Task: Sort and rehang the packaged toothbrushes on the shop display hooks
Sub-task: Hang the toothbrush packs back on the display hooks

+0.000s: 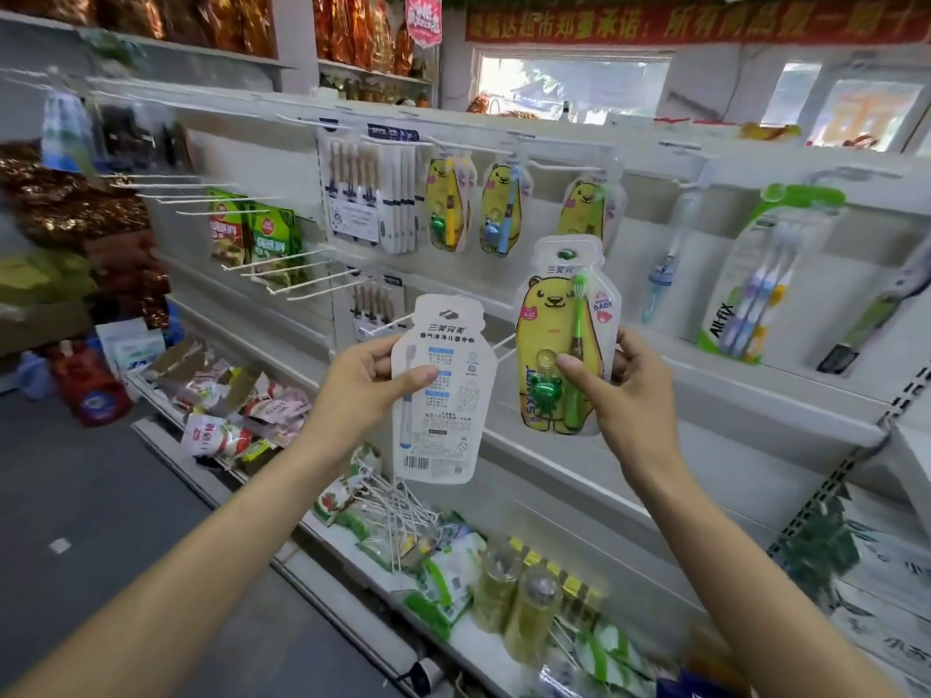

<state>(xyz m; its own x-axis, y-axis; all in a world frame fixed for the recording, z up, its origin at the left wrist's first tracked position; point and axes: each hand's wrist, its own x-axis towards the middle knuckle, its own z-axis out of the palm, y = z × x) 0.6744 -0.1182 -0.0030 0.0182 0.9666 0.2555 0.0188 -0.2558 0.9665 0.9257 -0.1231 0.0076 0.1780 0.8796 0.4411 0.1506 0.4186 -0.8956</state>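
While we stand before the white shop display, our left hand pinches a toothbrush pack by its left edge, thumb curled over its printed back, which faces us with a barcode near the bottom. Our right hand grips a second pack, the yellow bear pack, thumb pressed on its front just above a green frog toy, the other fingers wrapped behind its right edge. We hold both packs upright and side by side, apart from each other, in front of the display's middle row, where bare white hooks jut out to the left. Above, three more bear packs hang from the top row, just right of a bunch of white boxed brushes. Farther right, a green-edged multipack leans against the back panel. Snack bags crowd the lower shelf.
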